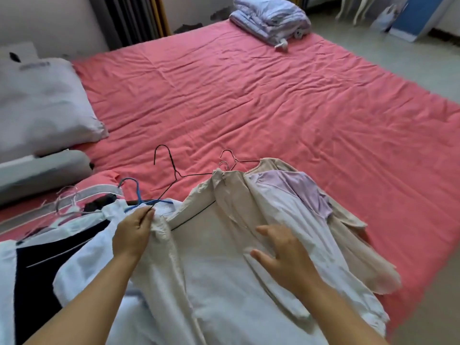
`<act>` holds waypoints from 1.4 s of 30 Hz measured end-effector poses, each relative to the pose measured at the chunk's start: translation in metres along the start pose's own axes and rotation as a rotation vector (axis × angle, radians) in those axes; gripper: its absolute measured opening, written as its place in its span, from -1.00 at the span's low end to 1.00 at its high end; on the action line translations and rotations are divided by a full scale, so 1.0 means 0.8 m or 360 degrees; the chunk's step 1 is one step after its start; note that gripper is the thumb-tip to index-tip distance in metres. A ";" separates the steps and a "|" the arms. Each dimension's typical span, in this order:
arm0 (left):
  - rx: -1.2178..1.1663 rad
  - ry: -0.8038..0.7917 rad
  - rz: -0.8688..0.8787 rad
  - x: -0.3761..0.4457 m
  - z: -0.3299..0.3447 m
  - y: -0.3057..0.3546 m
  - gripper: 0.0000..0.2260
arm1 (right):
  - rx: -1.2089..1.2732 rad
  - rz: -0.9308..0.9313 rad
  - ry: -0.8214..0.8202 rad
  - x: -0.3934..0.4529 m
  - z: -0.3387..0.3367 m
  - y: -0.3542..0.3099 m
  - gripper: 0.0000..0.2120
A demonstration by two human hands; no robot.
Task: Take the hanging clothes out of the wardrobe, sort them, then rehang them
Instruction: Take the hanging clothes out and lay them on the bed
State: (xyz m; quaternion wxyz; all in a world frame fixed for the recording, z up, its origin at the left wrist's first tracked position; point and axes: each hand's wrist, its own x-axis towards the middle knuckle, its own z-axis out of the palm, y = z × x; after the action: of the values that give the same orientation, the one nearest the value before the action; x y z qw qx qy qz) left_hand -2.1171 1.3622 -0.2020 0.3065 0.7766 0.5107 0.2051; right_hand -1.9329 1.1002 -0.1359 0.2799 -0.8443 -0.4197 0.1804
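**Clothes spread on the bed, hangers partly out**

Pink-sheeted bed point(261, 95) fills the view. Near edge carries the pile of clothes, most with wire hangers in them.

Left hand point(132, 235): grip pinched together on the lower wire of a black hanger point(171, 170), at the shoulder of a cream shirt point(199, 245). The hanger's hook rises free over the sheet; part of its wire runs across the shirt's chest, on top of the cloth.

Right hand point(283, 257): grip apart, fingers spread and resting flat on the cream shirt's right front. Holds nothing.

Around:
- Blue hanger point(135, 192) just left of the left hand, lying in a white garment point(94, 250).
- Dark navy garment point(34, 277) further left, with pale wire hangers point(67, 200) tangled above it; exact count unclear.
- To the right, a lilac top point(308, 190) lies over a white garment, both overlapping a beige garment point(353, 235) beneath. Two pale hooks point(227, 158) stick out at their collars.
- Grey pillow point(42, 105) at far left, a bolster point(42, 170) below it.
- Folded lavender quilt point(271, 16) at the bed's far corner.
- Pale floor point(398, 56) on the right; a blue board point(420, 16) leans by the wall.
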 end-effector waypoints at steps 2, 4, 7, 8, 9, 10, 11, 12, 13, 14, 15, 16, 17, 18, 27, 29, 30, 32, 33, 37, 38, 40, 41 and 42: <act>0.0200 -0.0111 -0.0110 0.019 0.017 -0.028 -0.74 | -0.0017 0.0006 -0.0045 0.003 0.013 0.010 -0.56; 0.0501 -0.0252 -0.0262 0.033 0.027 -0.046 -0.62 | -0.0014 0.0029 -0.0064 0.001 0.019 0.018 -0.58; 0.0757 -0.0361 -0.0336 0.036 0.037 -0.042 -0.57 | -0.0007 0.0083 -0.0062 -0.002 0.019 0.023 -0.61; 0.0765 -0.0351 -0.0298 0.033 0.041 -0.036 -0.58 | 0.0007 0.0095 -0.0050 -0.003 0.016 0.023 -0.61; 0.0779 -0.0332 -0.0234 0.028 0.044 -0.029 -0.58 | 0.0024 0.0107 -0.0034 -0.006 0.012 0.021 -0.62; 0.0788 -0.0314 -0.0171 0.022 0.047 -0.021 -0.57 | 0.0040 0.0122 -0.0021 -0.008 0.007 0.020 -0.63; 0.0784 -0.0307 -0.0116 0.013 0.050 -0.013 -0.56 | 0.0050 0.0143 -0.0009 -0.011 0.001 0.018 -0.64; 0.0769 -0.0313 -0.0060 0.004 0.052 -0.003 -0.57 | 0.0055 0.0158 0.0001 -0.015 -0.006 0.017 -0.64; 0.0746 -0.0328 0.0014 -0.005 0.053 0.009 -0.58 | 0.0069 0.0168 0.0016 -0.019 -0.011 0.016 -0.65; 0.0699 -0.0363 0.0109 -0.018 0.055 0.022 -0.60 | 0.0085 0.0179 0.0038 -0.025 -0.018 0.014 -0.66; 0.0621 -0.0412 0.0209 -0.032 0.057 0.039 -0.63 | 0.0104 0.0191 0.0062 -0.033 -0.025 0.013 -0.67; 0.0522 -0.0479 0.0293 -0.049 0.057 0.057 -0.66 | 0.0117 0.0205 0.0089 -0.043 -0.033 0.011 -0.68; 0.0428 -0.0552 0.0369 -0.067 0.056 0.077 -0.69 | 0.0128 0.0215 0.0118 -0.054 -0.042 0.010 -0.68; 0.0354 -0.0612 0.0437 -0.086 0.055 0.096 -0.72 | 0.0139 0.0223 0.0144 -0.065 -0.050 0.009 -0.69; 0.0456 -0.1075 0.1087 -0.276 0.037 0.243 -0.81 | 0.0202 0.0545 0.0520 -0.263 -0.135 0.005 -0.80; 0.0533 -0.1152 0.1255 -0.323 0.030 0.263 -0.79 | 0.0203 0.0629 0.0642 -0.327 -0.144 0.003 -0.86; 0.0551 -0.1185 0.1353 -0.350 0.026 0.274 -0.79 | 0.0215 0.0665 0.0721 -0.363 -0.149 0.001 -0.90; 0.0561 -0.1270 0.1548 -0.412 0.018 0.298 -0.79 | 0.0210 0.0759 0.0874 -0.442 -0.157 -0.003 -0.94; 0.0547 -0.1308 0.1619 -0.438 0.014 0.306 -0.79 | 0.0209 0.0800 0.0927 -0.476 -0.159 -0.006 -0.94; 0.0493 -0.1466 0.2133 -0.580 0.000 0.347 -0.76 | 0.0196 0.1047 0.1304 -0.642 -0.161 -0.023 -0.91; 0.0463 -0.1540 0.2235 -0.610 -0.004 0.353 -0.76 | 0.0197 0.1114 0.1428 -0.676 -0.159 -0.028 -0.91; 0.0408 -0.1669 0.2474 -0.689 -0.013 0.370 -0.76 | 0.0156 0.1266 0.1718 -0.761 -0.154 -0.045 -0.89; 0.0364 -0.1713 0.2565 -0.718 -0.019 0.375 -0.75 | 0.0130 0.1332 0.1801 -0.791 -0.153 -0.053 -0.89; 0.0307 -0.1772 0.2683 -0.757 -0.027 0.382 -0.75 | 0.0092 0.1427 0.1914 -0.829 -0.151 -0.066 -0.90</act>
State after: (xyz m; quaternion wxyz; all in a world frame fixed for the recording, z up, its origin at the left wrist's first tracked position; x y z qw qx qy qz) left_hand -2.1652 0.7225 0.0201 0.1923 0.8905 -0.4047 -0.0787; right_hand -2.2862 0.5504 0.0375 0.3827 -0.8796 0.1948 -0.2045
